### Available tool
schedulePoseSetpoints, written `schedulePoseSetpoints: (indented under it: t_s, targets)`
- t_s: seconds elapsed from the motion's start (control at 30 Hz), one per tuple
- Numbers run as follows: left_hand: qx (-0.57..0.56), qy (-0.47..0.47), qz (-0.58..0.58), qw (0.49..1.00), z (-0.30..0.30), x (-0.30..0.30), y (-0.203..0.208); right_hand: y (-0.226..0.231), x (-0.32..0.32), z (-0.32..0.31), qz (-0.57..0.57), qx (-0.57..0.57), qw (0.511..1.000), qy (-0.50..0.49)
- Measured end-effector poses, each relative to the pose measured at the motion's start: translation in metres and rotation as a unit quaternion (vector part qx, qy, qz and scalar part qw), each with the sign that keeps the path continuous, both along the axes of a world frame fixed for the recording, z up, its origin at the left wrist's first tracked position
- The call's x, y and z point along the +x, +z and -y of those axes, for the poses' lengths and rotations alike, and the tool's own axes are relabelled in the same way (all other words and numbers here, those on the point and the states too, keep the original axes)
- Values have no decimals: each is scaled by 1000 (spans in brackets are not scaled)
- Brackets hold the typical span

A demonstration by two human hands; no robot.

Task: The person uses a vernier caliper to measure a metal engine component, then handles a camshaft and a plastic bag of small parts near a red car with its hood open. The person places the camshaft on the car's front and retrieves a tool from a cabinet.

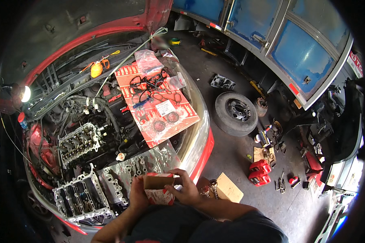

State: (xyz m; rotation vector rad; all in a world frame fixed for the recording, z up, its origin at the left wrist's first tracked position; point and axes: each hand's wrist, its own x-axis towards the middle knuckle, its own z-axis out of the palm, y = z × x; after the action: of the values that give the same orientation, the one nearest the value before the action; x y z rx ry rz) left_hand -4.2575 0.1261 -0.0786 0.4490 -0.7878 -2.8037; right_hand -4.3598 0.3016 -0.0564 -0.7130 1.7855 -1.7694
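Close to my body, a small red and white cardboard box is held between both hands, its brown inside showing at the top. My left hand grips its left side with the fingers closed on it. On the opposite side, my right hand has its thumb and fingers curled round the box edge. Whether anything is inside cannot be made out. Just beyond the hands, a clear plastic-covered sheet bears several metal parts. To the left of them lies a light metal engine frame with rectangular openings.
The red car's engine bay holds an exposed cylinder head. A red gasket card with gaskets lies over the car's front. An orange oil can sits farther back. On the floor are a wheel, red bottles and an open carton.
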Motion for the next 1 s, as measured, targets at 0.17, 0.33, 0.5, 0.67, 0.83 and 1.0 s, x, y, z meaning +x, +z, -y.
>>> schedulePoseSetpoints:
  t_s: [0.17, 0.33, 0.5, 0.67, 0.83, 1.0]
  targets:
    - [-120, -20, 157, 980, 0, -4, 19, -6, 2, 3, -6, -98, 995, -31]
    - [-74, -87, 170, 979, 9, -9, 26, -1, -3, 1, -75, -76, 993, 53]
    - [-336, -112, 117, 928, 17, -12, 22, 6, -10, 4, -217, -15, 972, 84]
    - [-18, -111, 250, 962, 26, -21, 22, 3, -11, 6, -204, -70, 972, 90]
    - [-95, -77, 222, 967, 19, -18, 24, -11, -15, 8, -208, 1, 974, 91]
    - [-720, -91, 23, 688, 18, -8, 24, -26, -19, 10, -105, 31, 988, 111]
